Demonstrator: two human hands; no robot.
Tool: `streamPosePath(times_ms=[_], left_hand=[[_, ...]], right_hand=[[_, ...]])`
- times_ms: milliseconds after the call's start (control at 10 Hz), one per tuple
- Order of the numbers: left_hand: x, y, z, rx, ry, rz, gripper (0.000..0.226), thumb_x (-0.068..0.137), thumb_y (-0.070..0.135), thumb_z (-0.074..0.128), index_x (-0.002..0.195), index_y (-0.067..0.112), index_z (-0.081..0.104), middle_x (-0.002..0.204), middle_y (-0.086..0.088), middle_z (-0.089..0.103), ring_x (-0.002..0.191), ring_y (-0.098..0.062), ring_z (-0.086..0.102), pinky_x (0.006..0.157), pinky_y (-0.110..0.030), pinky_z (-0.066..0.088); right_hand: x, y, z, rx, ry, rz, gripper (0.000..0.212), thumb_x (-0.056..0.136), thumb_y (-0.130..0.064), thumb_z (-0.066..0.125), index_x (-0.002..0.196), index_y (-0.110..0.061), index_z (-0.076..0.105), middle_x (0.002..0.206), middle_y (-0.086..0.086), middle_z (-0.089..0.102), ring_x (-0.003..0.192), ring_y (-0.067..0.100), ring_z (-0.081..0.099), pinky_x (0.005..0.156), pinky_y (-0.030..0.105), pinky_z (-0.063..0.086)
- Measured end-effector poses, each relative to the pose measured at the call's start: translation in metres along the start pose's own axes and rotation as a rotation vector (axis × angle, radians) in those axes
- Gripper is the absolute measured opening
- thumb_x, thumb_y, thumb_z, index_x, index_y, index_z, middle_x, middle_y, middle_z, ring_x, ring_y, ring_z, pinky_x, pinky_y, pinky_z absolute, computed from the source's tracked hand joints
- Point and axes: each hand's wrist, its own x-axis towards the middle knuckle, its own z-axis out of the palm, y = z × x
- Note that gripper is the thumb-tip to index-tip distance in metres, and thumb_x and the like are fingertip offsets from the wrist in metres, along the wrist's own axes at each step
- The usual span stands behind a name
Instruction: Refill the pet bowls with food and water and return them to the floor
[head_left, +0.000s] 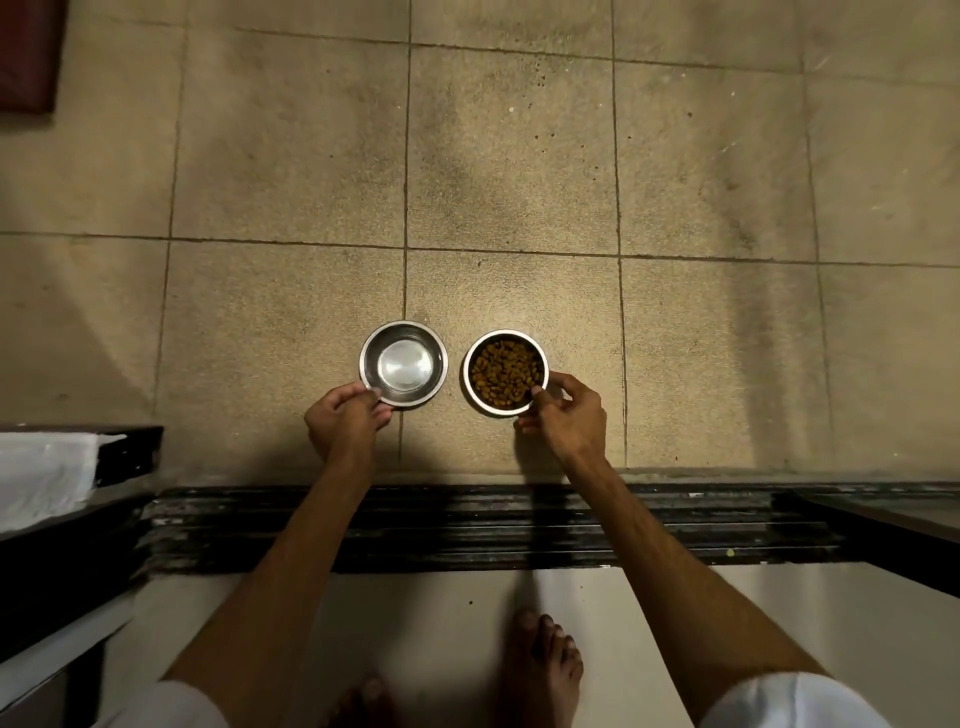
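Pet bowls, two, round, stainless steel, are sitting side by side on the beige speckled tile floor (519, 171), near its edge by the black ridged door threshold (467, 530). Left steel bowl (403, 362) is showing a shiny bottom; whether it is holding water cannot be told. Right steel bowl (506, 372) is holding brown dry kibble (503, 373) and is standing just beside the first, not touching it. Left hand (345, 421) is pinching the near rim of the left bowl between thumb and curled fingers. Right hand (569, 415) is gripping the near right rim of the kibble bowl, fingers curled over the edge. White smooth inner floor (415, 613) is lying on the near side of the threshold, with a bare foot (543, 670) standing on it. White short sleeves (789, 701) are showing at the bottom edge.
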Motion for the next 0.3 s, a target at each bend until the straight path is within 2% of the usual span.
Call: streamPosePath(times_ms=[100, 200, 300], left_hand=[[-0.001, 0.000, -0.001, 0.030, -0.001, -0.010, 0.012, 0.087, -0.007, 0.069, 0.092, 0.004, 0.065, 0.071, -0.010, 0.066, 0.046, -0.007, 0.065, 0.047, -0.018, 0.055], [-0.005, 0.003, -0.004, 0.076, 0.002, -0.009, 0.017, 0.087, -0.001, 0.071, 0.103, 0.001, 0.068, 0.078, -0.012, 0.071, 0.058, -0.013, 0.068, 0.049, -0.019, 0.055], [-0.019, 0.011, -0.012, 0.143, 0.018, 0.006, 0.019, 0.086, -0.002, 0.070, 0.104, 0.003, 0.067, 0.080, -0.014, 0.070, 0.061, -0.016, 0.065, 0.053, -0.022, 0.056]], right_hand=[[0.000, -0.001, -0.004, -0.098, 0.031, -0.058, 0.026, 0.098, -0.024, 0.071, 0.124, -0.021, 0.071, 0.093, 0.006, 0.080, 0.070, 0.021, 0.078, 0.080, 0.046, 0.065], [-0.003, -0.002, -0.008, -0.184, 0.069, -0.088, 0.025, 0.094, -0.033, 0.071, 0.118, -0.029, 0.072, 0.089, 0.003, 0.080, 0.079, 0.022, 0.077, 0.086, 0.044, 0.064], [-0.006, -0.003, -0.014, -0.186, 0.073, -0.113, 0.021, 0.089, -0.041, 0.069, 0.107, -0.033, 0.073, 0.082, -0.001, 0.080, 0.077, 0.021, 0.077, 0.084, 0.048, 0.064]])
